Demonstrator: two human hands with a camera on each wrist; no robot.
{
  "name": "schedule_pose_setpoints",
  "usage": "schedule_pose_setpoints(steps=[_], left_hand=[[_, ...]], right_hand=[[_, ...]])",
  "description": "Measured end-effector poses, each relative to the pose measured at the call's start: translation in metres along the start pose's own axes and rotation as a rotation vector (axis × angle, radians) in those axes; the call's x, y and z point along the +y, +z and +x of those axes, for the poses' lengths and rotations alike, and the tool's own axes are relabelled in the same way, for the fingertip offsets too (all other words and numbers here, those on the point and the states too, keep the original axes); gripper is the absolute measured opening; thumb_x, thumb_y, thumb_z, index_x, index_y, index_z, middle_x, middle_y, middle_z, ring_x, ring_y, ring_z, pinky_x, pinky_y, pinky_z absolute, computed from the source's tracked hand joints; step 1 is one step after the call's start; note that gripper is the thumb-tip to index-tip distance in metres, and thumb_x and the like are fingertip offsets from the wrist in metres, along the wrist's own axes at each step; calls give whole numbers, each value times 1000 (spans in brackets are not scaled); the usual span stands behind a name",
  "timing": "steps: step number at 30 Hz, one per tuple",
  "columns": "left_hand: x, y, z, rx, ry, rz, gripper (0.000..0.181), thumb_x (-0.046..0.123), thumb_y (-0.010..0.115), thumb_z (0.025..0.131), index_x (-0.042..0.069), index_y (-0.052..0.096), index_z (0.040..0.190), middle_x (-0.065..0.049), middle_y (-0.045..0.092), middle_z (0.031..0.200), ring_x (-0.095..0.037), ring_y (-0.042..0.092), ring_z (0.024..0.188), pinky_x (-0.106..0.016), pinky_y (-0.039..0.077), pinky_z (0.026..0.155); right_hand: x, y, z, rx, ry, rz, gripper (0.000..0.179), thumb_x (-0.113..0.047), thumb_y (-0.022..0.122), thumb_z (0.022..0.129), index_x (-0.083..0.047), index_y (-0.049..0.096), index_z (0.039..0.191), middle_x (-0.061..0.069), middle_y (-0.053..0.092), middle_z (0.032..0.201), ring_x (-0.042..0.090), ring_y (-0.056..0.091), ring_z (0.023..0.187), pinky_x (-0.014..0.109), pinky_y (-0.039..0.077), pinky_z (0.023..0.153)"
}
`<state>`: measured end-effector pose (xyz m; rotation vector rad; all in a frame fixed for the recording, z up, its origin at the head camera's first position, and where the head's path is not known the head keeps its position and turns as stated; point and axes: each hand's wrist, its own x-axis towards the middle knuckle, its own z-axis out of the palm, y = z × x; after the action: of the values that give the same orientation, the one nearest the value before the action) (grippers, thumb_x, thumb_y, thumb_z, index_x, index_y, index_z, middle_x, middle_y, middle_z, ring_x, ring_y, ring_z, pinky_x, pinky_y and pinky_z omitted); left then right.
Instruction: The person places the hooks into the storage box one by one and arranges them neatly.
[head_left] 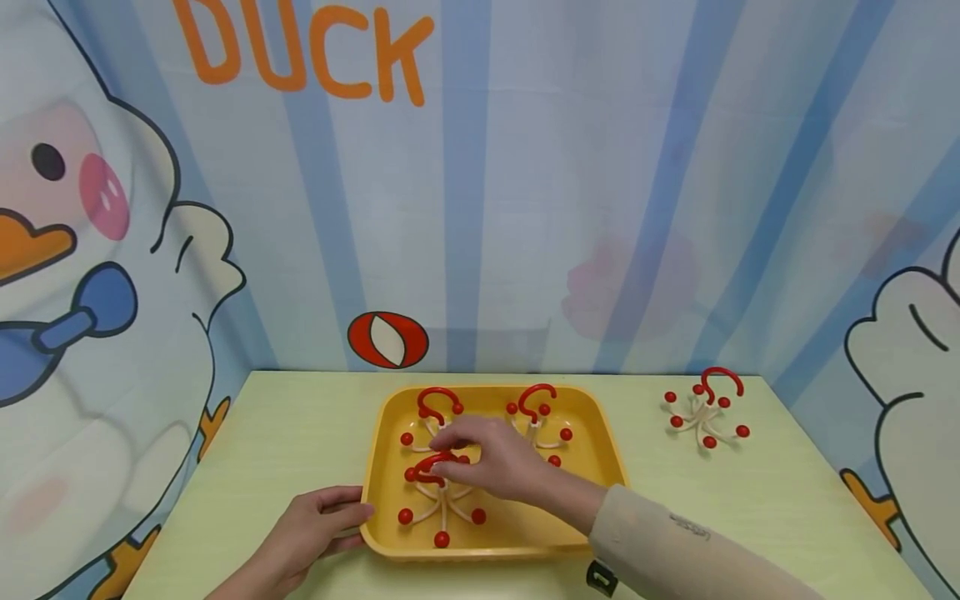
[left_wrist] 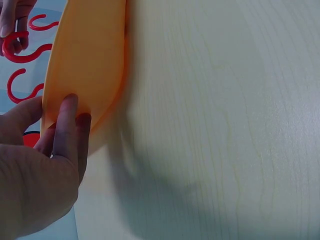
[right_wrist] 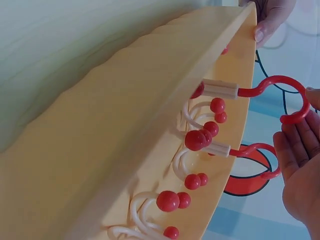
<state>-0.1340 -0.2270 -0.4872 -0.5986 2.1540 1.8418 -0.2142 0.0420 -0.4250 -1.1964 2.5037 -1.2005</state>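
My left hand (head_left: 318, 527) grips the left wall of a yellow tray (head_left: 517, 533). In the left wrist view its fingers (left_wrist: 66, 125) lie on the tray's outer wall (left_wrist: 92, 45), with the thumb at the rim. My right hand (head_left: 498, 462) pinches the red hook of the front-left multi-arm hanger (head_left: 442, 504), which stands in the tray, its white arms spread out and tipped with red balls. Two similar hangers, the back-left hanger (head_left: 437, 400) and the back-right hanger (head_left: 534, 417), stand behind it, partly hidden by that hand.
One more hanger (head_left: 705, 412) of the same kind stands on the pale wooden table (head_left: 750, 500), right of the tray. A striped blue cloth backdrop (head_left: 510, 208) with printed ducks rises along the table's back edge and sides.
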Motion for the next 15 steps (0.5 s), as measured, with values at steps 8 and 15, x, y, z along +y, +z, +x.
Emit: schedule_pose_setpoints(steps=[8, 15], left_hand=[[1, 1, 0, 2, -5, 9, 47, 9, 78, 99, -10, 63, 139, -17, 75, 118, -25, 77, 96, -41, 68, 81], [2, 1, 0, 5, -18, 9, 46, 9, 77, 100, -10, 62, 139, -18, 75, 118, -25, 77, 95, -40, 68, 81]], right_hand=[[0, -15, -9, 21, 2, -26, 28, -25, 82, 98, -17, 78, 125, -4, 78, 119, 7, 71, 107, 31, 61, 101], [-1, -30, -19, 45, -17, -69, 28, -26, 83, 96, -15, 79, 121, -5, 78, 116, 9, 71, 104, 32, 62, 95]])
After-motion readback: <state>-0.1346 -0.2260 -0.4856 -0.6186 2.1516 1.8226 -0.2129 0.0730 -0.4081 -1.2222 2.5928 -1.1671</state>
